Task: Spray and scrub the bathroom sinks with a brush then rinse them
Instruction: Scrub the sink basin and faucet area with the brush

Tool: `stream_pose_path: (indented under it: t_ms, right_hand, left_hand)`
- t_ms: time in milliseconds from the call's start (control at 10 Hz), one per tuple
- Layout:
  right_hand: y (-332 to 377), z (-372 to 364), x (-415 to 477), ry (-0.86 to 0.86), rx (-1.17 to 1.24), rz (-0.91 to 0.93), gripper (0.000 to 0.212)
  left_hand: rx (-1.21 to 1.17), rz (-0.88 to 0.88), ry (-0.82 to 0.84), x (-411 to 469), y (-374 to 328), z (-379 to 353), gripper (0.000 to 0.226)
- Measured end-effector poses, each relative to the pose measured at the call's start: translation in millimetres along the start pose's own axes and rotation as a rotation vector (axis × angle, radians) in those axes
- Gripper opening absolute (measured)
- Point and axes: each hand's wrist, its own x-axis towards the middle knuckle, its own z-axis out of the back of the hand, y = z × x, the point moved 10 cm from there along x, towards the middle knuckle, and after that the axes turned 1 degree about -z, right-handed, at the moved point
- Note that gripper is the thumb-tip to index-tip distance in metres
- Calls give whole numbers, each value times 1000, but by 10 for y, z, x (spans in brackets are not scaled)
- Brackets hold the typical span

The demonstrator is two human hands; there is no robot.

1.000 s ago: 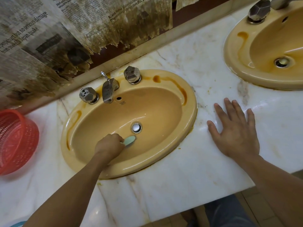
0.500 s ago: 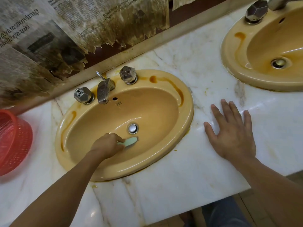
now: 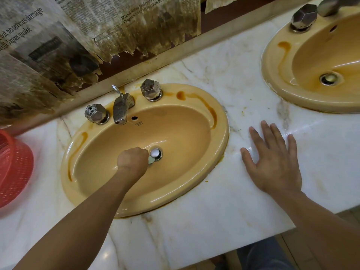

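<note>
A yellow oval sink [image 3: 196,164] is set in the white marble counter [image 3: 224,207]. My left hand [image 3: 133,160] is down in the basin and grips a pale green brush [image 3: 151,159]; only its tip shows, right beside the chrome drain [image 3: 156,153]. The fist hides the handle. My right hand [image 3: 272,160] rests flat on the counter to the right of the sink, fingers spread. A second yellow sink [image 3: 280,82] lies at the upper right, with its own drain [image 3: 329,78].
A chrome spout [image 3: 121,108] and two faceted chrome knobs [image 3: 96,114] [image 3: 151,92] stand at the sink's back rim. A red mesh basket [image 3: 13,168] sits at the left edge. Stained newspaper [image 3: 78,36] covers the wall behind. The counter's front edge runs below my right arm.
My left hand has moved the brush forward and up the basin, from its near slope to the drain. The brush head is now mostly hidden. My right hand has stayed flat on the counter.
</note>
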Motion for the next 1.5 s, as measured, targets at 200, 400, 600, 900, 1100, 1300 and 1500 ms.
stream_pose_path:
  t_ms: [200, 400, 600, 900, 1100, 1300, 1500]
  right_hand:
    - [-5, 2, 0, -8, 5, 7, 69]
    - [-3, -11, -3, -9, -2, 7, 69]
    - [5, -6, 0, -13, 6, 2, 69]
    - [4, 5, -8, -19, 9, -3, 68]
    - [-2, -7, -4, -10, 3, -1, 69]
    - [-9, -16, -4, -10, 0, 0, 69]
    - [-13, -34, -2, -10, 0, 3, 68]
  left_hand:
    - [-108, 89, -100, 195, 314, -46, 22]
    - [-418, 15, -2, 384, 321, -47, 35]
    - [-193, -84, 20, 262, -116, 161, 34]
    - [-356, 222, -87, -7, 735, -394, 25]
    - [-639, 161, -67, 192, 670, -603, 38]
    - [-821, 256, -149, 270, 540, -539, 42]
    - [-642, 210, -139, 380, 551, -398, 41]
